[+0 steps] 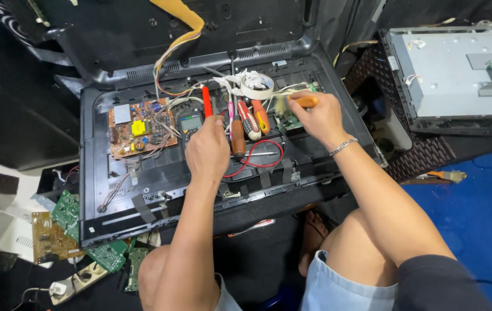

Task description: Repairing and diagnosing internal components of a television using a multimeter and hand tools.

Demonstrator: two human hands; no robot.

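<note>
the left hand (207,151) has its grip clamped on a red probe (206,102) beside the multimeter (190,124) inside the open black tv shell (93,173). the right hand (318,118) grips an orange-handled brush (295,102) over a small green board (288,121), with screwdrivers (250,122) lying between the hands.

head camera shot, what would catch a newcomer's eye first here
First, the big open black TV back shell lying flat in the middle, with an orange-brown circuit board inside at its left. Over it, the left hand holds a red probe beside a small meter, while the right hand grips an orange-handled brush over a green board. Screwdrivers lie between the hands.
</note>
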